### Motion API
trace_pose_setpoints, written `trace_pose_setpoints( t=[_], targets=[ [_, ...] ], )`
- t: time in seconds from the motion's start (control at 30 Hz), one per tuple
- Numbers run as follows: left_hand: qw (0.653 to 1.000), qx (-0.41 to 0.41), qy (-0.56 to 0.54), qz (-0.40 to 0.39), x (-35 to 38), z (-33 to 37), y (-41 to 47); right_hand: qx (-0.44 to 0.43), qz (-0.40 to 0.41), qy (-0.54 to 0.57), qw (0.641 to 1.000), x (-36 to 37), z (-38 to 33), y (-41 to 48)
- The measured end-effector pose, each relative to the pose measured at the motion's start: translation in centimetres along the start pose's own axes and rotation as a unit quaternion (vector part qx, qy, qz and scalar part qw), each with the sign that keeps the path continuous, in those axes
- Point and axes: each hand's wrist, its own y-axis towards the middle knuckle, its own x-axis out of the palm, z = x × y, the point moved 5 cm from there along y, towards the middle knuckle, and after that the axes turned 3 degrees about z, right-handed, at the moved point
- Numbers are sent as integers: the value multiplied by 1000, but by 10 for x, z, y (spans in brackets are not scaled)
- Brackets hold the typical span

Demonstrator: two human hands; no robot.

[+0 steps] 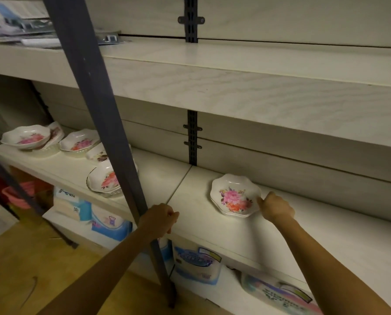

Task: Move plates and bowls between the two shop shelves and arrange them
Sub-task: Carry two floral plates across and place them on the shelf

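Observation:
A small stack of white scalloped bowls with a pink flower print (235, 196) sits on the middle shelf board (315, 226), right of the board's seam. My right hand (276, 208) is at the stack's right rim, fingers curled, and thumb and forefinger pinch the edge of the top bowl. My left hand (159, 220) grips a dark metal upright (94, 92) that slants across the front of the shelf. More flowered bowls stand further left on the same board: one at the far left (26, 137), one beside it (79, 143), and one partly behind the upright (103, 179).
The upper shelf board (235, 87) juts out above the bowls. Flat packets (15, 21) lie at its far left. Under the middle board stand blue and white packs (196, 262). A pink basket (19, 194) sits low at the left, above a wooden floor (42, 269).

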Motion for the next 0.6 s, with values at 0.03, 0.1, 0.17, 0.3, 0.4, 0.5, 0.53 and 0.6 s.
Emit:
trace_pose_setpoints(
  t=[0.03, 0.1, 0.17, 0.3, 0.4, 0.5, 0.53, 0.6],
  targets=[
    [1000, 4, 6, 0, 0, -1, -2, -21, 9, 1, 1000, -1, -4, -5],
    [1000, 11, 12, -5, -1, -5, -6, -76, 16, 1, 997, 1, -15, -17],
    [1000, 18, 5, -14, -3, -10, -11, -130, 12, -18, 991, 4, -26, -33],
    [999, 25, 15, -21, -15, -21, -28, -207, 1, -67, 976, 8, -51, -67],
    [999, 36, 29, -17, -26, -38, -41, -242, 4, -68, 968, 9, -73, -89],
    [999, 38, -21, -28, -38, -67, -47, -264, 1, -75, 962, 14, -96, -112],
    [998, 41, -31, -27, -43, -78, -49, -267, -2, -84, 960, 17, -104, -120],
    [999, 53, -3, -6, -59, -103, -51, -269, -11, -110, 957, 23, -122, -138]
  ],
)
